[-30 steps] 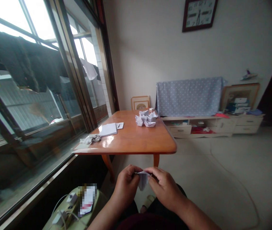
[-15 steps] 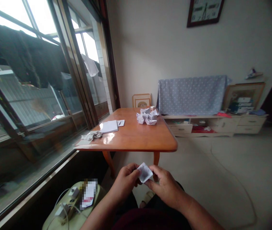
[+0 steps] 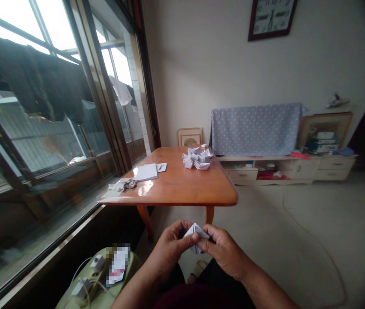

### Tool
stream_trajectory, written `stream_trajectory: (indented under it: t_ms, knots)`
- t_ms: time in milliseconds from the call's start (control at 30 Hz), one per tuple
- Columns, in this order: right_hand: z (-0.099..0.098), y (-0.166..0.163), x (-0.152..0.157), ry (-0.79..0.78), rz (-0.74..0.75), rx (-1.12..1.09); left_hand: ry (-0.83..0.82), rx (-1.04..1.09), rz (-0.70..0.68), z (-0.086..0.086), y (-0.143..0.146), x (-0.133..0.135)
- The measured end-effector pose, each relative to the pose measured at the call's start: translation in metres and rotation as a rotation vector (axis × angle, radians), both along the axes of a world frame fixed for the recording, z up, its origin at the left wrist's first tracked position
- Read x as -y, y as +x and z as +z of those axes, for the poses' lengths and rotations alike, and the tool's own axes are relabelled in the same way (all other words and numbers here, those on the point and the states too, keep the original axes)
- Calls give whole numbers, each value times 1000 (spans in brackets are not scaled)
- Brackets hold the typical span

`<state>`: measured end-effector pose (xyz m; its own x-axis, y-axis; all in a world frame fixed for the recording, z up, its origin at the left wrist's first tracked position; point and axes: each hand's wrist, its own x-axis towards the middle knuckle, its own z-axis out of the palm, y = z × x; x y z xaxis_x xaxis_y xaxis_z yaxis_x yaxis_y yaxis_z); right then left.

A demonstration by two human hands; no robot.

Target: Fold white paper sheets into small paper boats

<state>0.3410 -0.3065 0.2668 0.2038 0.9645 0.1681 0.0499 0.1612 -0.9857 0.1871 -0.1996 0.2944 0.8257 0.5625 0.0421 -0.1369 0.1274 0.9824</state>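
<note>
Pinching a small folded white paper point(image 3: 196, 237) out in front of the wooden worktop point(image 3: 182, 186), left hand point(image 3: 171, 249) and right hand point(image 3: 224, 251) with fingers clamped on it from both sides; it's light, soft stuff, so holding along the creases is looking safest

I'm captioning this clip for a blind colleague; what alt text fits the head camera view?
The left hand and right hand pinch a small folded white paper piece between them. Beyond, an orange-brown wooden table holds a loose heap of folded white paper and a flat stack of white paper sheets.
</note>
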Motion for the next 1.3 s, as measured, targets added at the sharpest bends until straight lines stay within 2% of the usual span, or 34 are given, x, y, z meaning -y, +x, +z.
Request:
stream_trajectory:
  t_ms: [133, 333, 533, 733, 967, 1300]
  knots:
    - [-1, -2, 0, -16, 1, -45, -6, 30, 39, -5, 2, 0]
    - [-6, -8, -4, -24, 89, -120, -37, 54, 61, -5, 3, 1]
    - [-6, -8, -4, -32, 66, -102, -78, 50, 7, -5, 5, 1]
    - [-5, -10, -2, -50, 23, -50, -72, 64, 62, -8, 7, -1]
    - [-9, -12, -3, -107, 37, -94, -22, 50, 163, -9, 9, -4]
    - [-13, -14, -3, -168, 16, -19, -2, -15, 193, -12, 5, -12]
